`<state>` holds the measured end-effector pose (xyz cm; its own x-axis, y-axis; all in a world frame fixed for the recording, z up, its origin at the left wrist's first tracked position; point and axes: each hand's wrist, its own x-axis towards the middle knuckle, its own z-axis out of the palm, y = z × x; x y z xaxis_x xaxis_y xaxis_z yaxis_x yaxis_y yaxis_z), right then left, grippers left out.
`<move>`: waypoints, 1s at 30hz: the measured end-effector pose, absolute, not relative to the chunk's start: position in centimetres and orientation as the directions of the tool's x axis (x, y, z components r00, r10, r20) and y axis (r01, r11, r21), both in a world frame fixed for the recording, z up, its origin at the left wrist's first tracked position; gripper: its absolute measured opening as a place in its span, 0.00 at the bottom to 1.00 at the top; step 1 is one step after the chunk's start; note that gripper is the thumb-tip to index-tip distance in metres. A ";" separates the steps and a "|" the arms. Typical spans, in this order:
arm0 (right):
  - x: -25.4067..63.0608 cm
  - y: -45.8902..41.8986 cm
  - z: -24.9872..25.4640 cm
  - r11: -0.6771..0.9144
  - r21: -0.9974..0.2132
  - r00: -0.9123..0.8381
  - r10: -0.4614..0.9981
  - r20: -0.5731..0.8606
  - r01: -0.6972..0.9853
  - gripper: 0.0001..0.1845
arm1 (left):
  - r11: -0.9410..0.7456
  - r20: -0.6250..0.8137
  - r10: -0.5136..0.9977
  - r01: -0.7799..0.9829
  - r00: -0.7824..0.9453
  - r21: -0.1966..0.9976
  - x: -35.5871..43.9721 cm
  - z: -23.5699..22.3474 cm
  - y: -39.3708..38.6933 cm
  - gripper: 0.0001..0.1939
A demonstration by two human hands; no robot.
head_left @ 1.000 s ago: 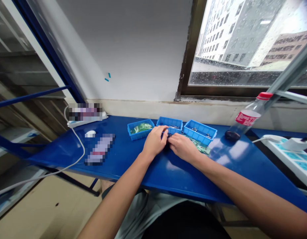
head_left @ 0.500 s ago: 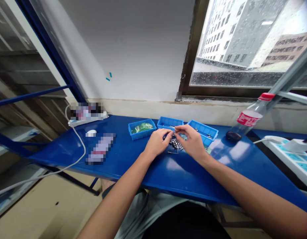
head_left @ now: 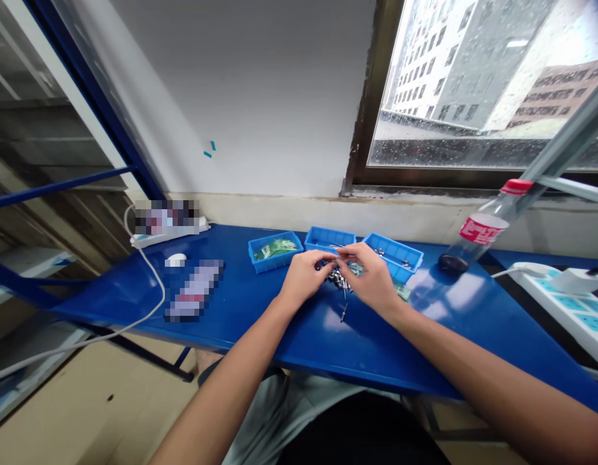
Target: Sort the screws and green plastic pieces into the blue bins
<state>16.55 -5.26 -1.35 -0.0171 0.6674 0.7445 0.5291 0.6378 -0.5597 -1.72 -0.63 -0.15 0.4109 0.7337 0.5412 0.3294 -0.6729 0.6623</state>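
Observation:
My left hand (head_left: 303,274) and my right hand (head_left: 369,274) meet fingertip to fingertip above the blue table. Both are closed in a pinch; whatever sits between the fingertips is too small and hidden to name. Below them lies a heap of small shiny metal pins (head_left: 341,280), rivet-like in shape and partly covered by the fingers. One loose metal pin (head_left: 344,313) rests apart from the heap, closer to me. Right behind the hands stands a blue bin (head_left: 330,237) with a few thin metal pieces showing at its rim.
A left blue bin (head_left: 274,263) holds green-and-white packets; a right blue bin (head_left: 398,265) contains a few metal pieces. Small green bags (head_left: 402,290) lie beside my right wrist. A cola bottle (head_left: 480,229) and a power strip (head_left: 560,303) stand right. A white cable (head_left: 156,278) crosses left.
One metal pin now lies separately, nearer to me than the loose pieces at the heap's edge before. Both hands keep their pinch in nearly the same spot.

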 end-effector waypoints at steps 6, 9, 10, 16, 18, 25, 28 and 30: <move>17.0 -4.8 -1.8 0.548 -0.666 0.021 0.764 0.645 0.506 0.09 | -0.651 0.534 0.749 0.280 0.393 0.706 -1.7 -0.4 -0.5 0.09; 17.1 -4.7 -1.9 0.529 -0.716 0.027 0.796 0.605 0.456 0.09 | -0.621 0.512 0.766 0.240 0.389 0.747 -1.7 -0.3 -0.6 0.09; 17.1 -4.6 -2.0 0.526 -0.727 0.028 0.802 0.597 0.441 0.09 | -0.611 0.505 0.770 0.219 0.391 0.761 -1.7 -0.3 -0.6 0.10; 17.1 -4.6 -2.1 0.505 -0.754 0.043 0.819 0.572 0.420 0.11 | -0.518 0.448 0.798 0.080 0.404 0.852 -1.5 -0.4 -0.9 0.17; 17.0 -4.5 -2.1 0.505 -0.746 0.041 0.816 0.577 0.435 0.11 | -0.508 0.444 0.802 0.064 0.400 0.859 -1.5 -0.5 -0.9 0.17; 17.1 -4.7 -1.7 0.523 -0.669 0.000 0.788 0.616 0.529 0.10 | -0.510 0.438 0.804 0.088 0.403 0.855 -1.5 -0.3 -0.9 0.17; 17.1 -4.8 -1.6 0.520 -0.660 -0.004 0.787 0.617 0.542 0.07 | -0.574 0.464 0.789 0.215 0.403 0.790 -1.6 0.1 -1.1 0.10; 17.2 -4.9 -1.6 0.516 -0.680 0.011 0.793 0.610 0.522 0.06 | -0.596 0.470 0.779 0.260 0.415 0.759 -1.7 0.3 -1.2 0.11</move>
